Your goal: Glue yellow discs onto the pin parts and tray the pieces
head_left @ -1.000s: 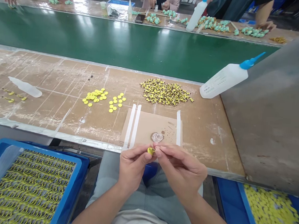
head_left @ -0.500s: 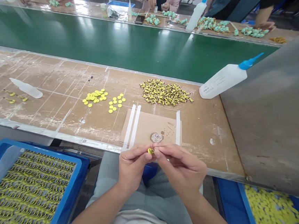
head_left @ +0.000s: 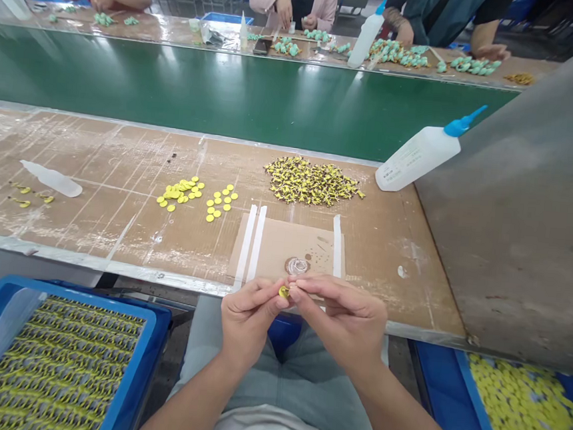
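Observation:
At the table's front edge, my left hand (head_left: 249,315) pinches a small yellow disc (head_left: 284,292) between thumb and fingertips. My right hand (head_left: 341,313) meets it there, thumb and forefinger closed at the disc's right side; whatever they grip is mostly hidden by the fingers. Just beyond my fingertips, a wet-looking clear round patch (head_left: 297,265) lies on a cardboard sheet (head_left: 276,247) held by white tape strips. Farther back is a heap of small yellow-and-black pieces (head_left: 312,181). Loose yellow discs (head_left: 181,191) lie left of the sheet.
A white bottle with a blue nozzle (head_left: 418,158) leans by the metal panel (head_left: 522,215) at right. A blue tray (head_left: 141,356) of rowed yellow pieces sits lower left, a bin of yellow discs (head_left: 524,416) lower right. Co-workers sit beyond the green belt (head_left: 202,90).
The camera view has shifted slightly. Both my hands stay together at the yellow disc, which now appears tilted a little differently. Across the belt, co-workers' hands have moved.

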`<state>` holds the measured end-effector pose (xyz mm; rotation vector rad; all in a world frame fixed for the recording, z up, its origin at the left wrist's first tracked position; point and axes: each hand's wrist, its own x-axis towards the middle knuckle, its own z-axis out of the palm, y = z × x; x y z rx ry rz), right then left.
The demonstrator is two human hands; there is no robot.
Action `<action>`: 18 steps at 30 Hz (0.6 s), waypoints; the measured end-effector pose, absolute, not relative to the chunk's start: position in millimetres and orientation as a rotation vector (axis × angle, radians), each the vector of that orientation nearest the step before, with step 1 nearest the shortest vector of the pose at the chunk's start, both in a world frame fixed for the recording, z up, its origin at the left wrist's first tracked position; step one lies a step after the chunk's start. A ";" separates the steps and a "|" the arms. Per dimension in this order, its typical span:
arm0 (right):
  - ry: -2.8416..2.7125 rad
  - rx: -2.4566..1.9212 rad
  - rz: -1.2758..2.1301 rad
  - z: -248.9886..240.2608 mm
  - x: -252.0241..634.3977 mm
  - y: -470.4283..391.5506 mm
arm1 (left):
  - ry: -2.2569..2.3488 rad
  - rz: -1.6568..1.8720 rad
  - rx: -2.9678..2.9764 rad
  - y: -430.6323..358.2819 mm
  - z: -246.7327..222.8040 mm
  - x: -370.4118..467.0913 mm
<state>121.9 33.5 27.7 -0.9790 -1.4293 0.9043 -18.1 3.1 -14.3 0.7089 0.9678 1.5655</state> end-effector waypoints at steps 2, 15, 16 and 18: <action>-1.406 -0.983 0.948 27.4 123.6 34.1 | 0.961 1.561 0.718 3.6 -14.3 -19.3; -1.276 -0.652 1.540 32.2 131.8 35.2 | 0.759 1.543 0.985 14.2 -0.6 -36.9; -1.283 -0.626 1.566 32.4 132.5 35.1 | 0.747 1.551 1.029 14.5 1.7 -38.9; -1.302 -0.569 1.604 33.4 133.5 35.5 | 0.715 1.568 1.130 13.6 5.6 -43.0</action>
